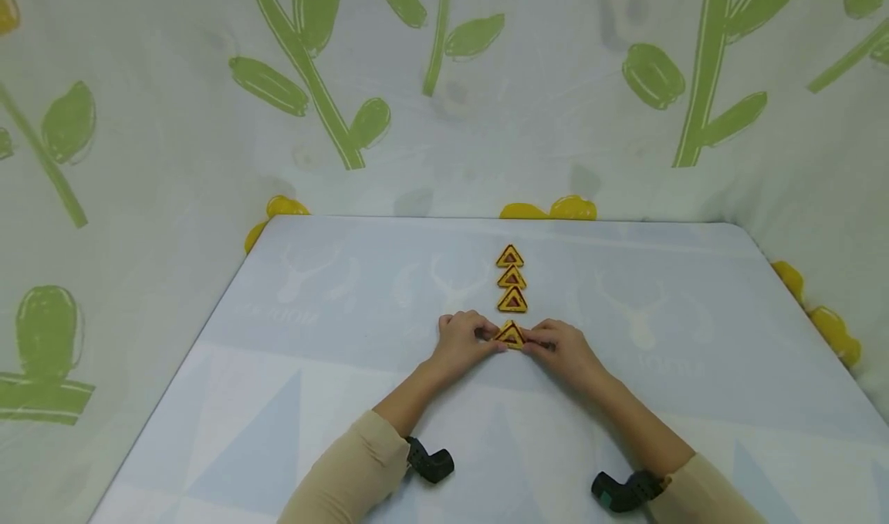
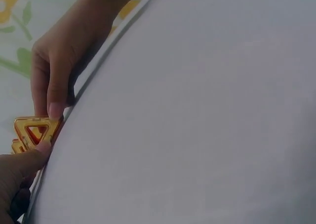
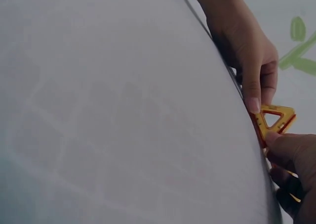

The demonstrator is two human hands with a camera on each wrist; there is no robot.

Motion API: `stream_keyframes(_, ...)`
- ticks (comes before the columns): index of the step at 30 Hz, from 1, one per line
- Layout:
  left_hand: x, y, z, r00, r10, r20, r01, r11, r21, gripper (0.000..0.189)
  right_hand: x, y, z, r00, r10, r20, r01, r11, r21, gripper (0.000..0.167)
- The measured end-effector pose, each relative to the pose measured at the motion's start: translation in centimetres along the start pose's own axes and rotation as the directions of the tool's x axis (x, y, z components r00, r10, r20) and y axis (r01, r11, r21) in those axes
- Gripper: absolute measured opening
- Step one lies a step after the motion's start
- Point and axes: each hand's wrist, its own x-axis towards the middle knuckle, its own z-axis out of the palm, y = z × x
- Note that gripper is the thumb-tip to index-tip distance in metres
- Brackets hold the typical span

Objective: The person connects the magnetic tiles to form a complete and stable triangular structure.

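Observation:
In the head view my left hand [image 1: 460,344] and right hand [image 1: 566,353] meet at a small yellow triangle tile [image 1: 511,336] with a dark red inner border. Each hand pinches one lower corner between thumb and fingers, its apex pointing away from me. Just beyond it, three similar tiles stand in a column: a near one [image 1: 512,300], a middle one [image 1: 512,278] and a far one [image 1: 510,257]. The left wrist view shows the held tile [image 2: 37,131] tilted, with an open triangular centre. In the right wrist view, thumbs press the corners of that tile [image 3: 274,117].
The pale table [image 1: 347,277] has faint deer and triangle prints. Its far edge meets a white cloth backdrop [image 1: 521,138] with green stems and yellow flowers. Black wrist devices sit at the left cuff [image 1: 430,462] and right cuff [image 1: 627,493].

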Motion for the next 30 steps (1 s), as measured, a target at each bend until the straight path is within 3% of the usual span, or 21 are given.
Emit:
stream_keyframes(8,0.2,0.2,0.0,1.000,-0.016,0.016,0.016,1.000,-0.007,0.028,0.3,0.5,0.2,0.999,0.039,0.007,-0.040,0.998,0.051,0.025)
stream_keyframes(23,0.6,0.2,0.0,0.999,0.035,0.024,-0.035,0.999,-0.011,0.025,0.1,0.9,-0.3,0.994,0.108,0.005,-0.108,0.993,0.039,0.026)
stream_keyframes(27,0.0,-0.6,-0.4,0.998,0.044,0.035,-0.042,0.996,-0.073,0.029,-0.1,0.7,-0.6,0.994,0.103,0.044,-0.105,0.993,0.047,0.028)
stream_keyframes(30,-1.0,-1.0,-1.4,0.996,0.079,0.036,-0.073,0.987,-0.146,0.033,-0.4,0.3,-1.2,0.990,0.102,0.092,-0.107,0.993,0.046,0.031)
